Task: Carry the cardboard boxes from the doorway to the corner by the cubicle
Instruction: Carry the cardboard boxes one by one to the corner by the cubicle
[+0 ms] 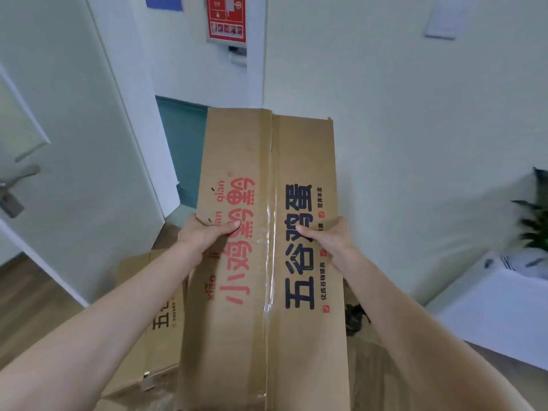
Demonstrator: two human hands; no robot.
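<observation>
A long brown cardboard box [267, 161] with red and dark printed characters and a taped centre seam fills the middle of the head view, held up in front of me. My left hand [201, 235] grips its left edge, thumb on top. My right hand [329, 238] grips its right edge the same way. A second cardboard box [148, 307] of the same kind lies on the floor below and to the left, partly hidden by my left forearm and the held box.
A white door [74, 173] with a metal handle [14, 188] stands open on the left. Ahead is a white wall with a red notice [226, 17]. A white cabinet [498, 315] with a potted plant [533, 221] sits at the right. The floor is wood.
</observation>
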